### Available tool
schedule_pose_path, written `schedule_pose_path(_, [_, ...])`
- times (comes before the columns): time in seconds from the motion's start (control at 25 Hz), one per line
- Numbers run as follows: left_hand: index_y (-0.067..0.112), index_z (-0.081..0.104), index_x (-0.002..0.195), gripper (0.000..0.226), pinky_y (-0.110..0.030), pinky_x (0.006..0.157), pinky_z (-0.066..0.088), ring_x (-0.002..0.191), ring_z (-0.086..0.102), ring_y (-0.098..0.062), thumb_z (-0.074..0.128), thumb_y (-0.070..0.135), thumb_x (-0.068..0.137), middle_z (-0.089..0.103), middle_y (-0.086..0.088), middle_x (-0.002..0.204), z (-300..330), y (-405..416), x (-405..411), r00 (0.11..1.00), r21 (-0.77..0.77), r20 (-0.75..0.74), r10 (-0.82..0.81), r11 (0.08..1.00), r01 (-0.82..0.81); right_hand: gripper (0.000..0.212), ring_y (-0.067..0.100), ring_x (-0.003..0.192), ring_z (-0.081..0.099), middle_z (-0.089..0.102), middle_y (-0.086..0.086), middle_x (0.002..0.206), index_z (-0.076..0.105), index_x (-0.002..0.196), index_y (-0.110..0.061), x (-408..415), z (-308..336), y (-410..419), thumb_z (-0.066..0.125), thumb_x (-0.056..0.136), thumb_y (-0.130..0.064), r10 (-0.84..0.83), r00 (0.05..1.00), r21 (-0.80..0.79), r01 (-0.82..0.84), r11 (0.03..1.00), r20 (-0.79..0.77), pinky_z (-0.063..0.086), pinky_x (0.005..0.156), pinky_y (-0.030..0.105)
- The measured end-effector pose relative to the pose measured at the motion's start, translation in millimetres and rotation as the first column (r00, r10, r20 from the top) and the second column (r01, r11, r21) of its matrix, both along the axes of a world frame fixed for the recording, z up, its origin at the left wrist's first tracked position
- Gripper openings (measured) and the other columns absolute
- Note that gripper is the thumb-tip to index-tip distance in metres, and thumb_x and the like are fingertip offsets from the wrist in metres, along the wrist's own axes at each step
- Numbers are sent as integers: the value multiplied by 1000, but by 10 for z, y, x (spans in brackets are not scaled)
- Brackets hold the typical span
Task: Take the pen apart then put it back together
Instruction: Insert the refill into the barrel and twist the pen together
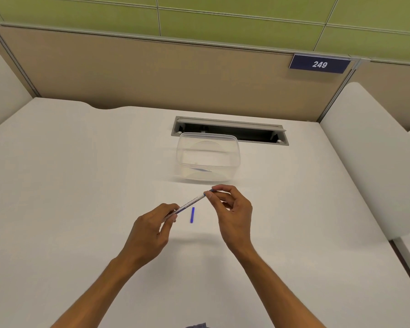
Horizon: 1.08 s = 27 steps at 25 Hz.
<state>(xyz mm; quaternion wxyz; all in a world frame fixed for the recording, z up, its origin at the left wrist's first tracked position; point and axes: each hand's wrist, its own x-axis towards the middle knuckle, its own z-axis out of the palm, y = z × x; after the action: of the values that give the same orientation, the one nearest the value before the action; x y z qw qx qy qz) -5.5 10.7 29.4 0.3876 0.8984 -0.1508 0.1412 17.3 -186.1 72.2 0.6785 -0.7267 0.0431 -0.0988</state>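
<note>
A thin white pen (190,203) with blue print on its barrel is held slanted above the white desk (81,185), between both hands. My left hand (152,229) pinches its lower left end. The fingertips of my right hand (232,209) pinch the small blue piece at its upper right end. A separate blue pen cap (192,214) lies on the desk just below the pen, between my hands and touched by neither.
A clear plastic container (208,157) stands behind the hands, with something thin and dark inside. Behind it is an open cable slot (230,130) in the desk. Beige partition panels close the back and sides, with a sign reading 249 (319,64).
</note>
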Motion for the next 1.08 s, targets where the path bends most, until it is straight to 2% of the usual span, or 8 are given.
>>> schedule_pose_path(0.24, [21, 59, 110, 26, -29, 64, 53, 74, 62, -7, 41, 33, 96, 63, 16, 84, -15, -6, -7, 1000, 31, 4, 21, 999, -21, 8, 3, 88, 69, 77, -13, 87, 78, 90, -23, -4, -33, 10, 73, 87, -18, 41, 999, -64, -42, 997, -8, 49, 69, 12])
schedule_pose_path(0.44, [20, 57, 110, 18, -22, 61, 48, 69, 60, -8, 45, 24, 96, 65, 13, 82, -43, 3, 5, 998, -11, -24, 59, 998, -59, 12, 5, 92, 68, 76, -12, 94, 76, 97, -22, 48, -141, 43, 65, 93, -25, 31, 998, -72, -35, 997, -54, 50, 70, 19])
schedule_pose_path(0.52, [21, 55, 109, 16, -19, 57, 43, 63, 57, -12, 45, 21, 96, 65, 11, 80, -38, 3, 10, 997, -43, -40, 69, 997, -71, 12, 5, 88, 68, 75, -13, 94, 74, 96, -23, 90, -309, 72, 62, 94, -24, -8, 997, -212, -8, 977, -76, 49, 67, 21])
schedule_pose_path(0.64, [20, 53, 109, 16, -28, 54, 44, 57, 55, -17, 43, 21, 97, 65, 10, 81, -48, 12, 16, 996, -48, -41, 76, 996, -78, 11, 5, 83, 64, 71, -14, 96, 69, 96, -25, 146, -589, 140, 59, 91, -28, 15, 977, -547, -131, 827, -210, 49, 73, 25])
schedule_pose_path(0.76, [20, 53, 109, 16, -30, 54, 46, 59, 57, -17, 43, 21, 96, 65, 10, 81, -66, 37, 28, 996, -37, -35, 83, 996, -84, 19, 11, 79, 57, 69, -10, 94, 65, 94, -23, 209, -749, 230, 59, 90, -41, -20, 941, -682, -230, 694, -337, 40, 68, 26])
schedule_pose_path(0.92, [20, 55, 109, 17, -19, 57, 44, 63, 56, -9, 44, 22, 96, 63, 13, 81, -78, 73, 52, 996, 2, -20, 88, 996, -88, 28, 17, 81, 59, 68, -4, 94, 63, 94, -18, 239, -861, 356, 54, 93, -44, -25, 950, -817, -255, 517, -312, 42, 69, 30])
schedule_pose_path(1.0, [18, 58, 108, 21, -21, 58, 45, 64, 54, -8, 42, 26, 96, 60, 14, 79, -79, 93, 70, 996, 15, -8, 85, 996, -84, 26, 20, 85, 63, 69, -1, 94, 64, 95, -16, 235, -889, 376, 52, 94, -40, -22, 945, -834, -277, 477, -326, 43, 68, 30])
schedule_pose_path(1.08, [17, 60, 108, 28, -25, 57, 46, 64, 52, -8, 39, 30, 96, 56, 16, 78, -69, 108, 83, 996, 30, 5, 93, 995, -93, 22, 20, 80, 62, 69, -3, 90, 65, 92, -17, 246, -884, 360, 53, 93, -36, -31, 930, -791, -292, 538, -365, 41, 65, 30])
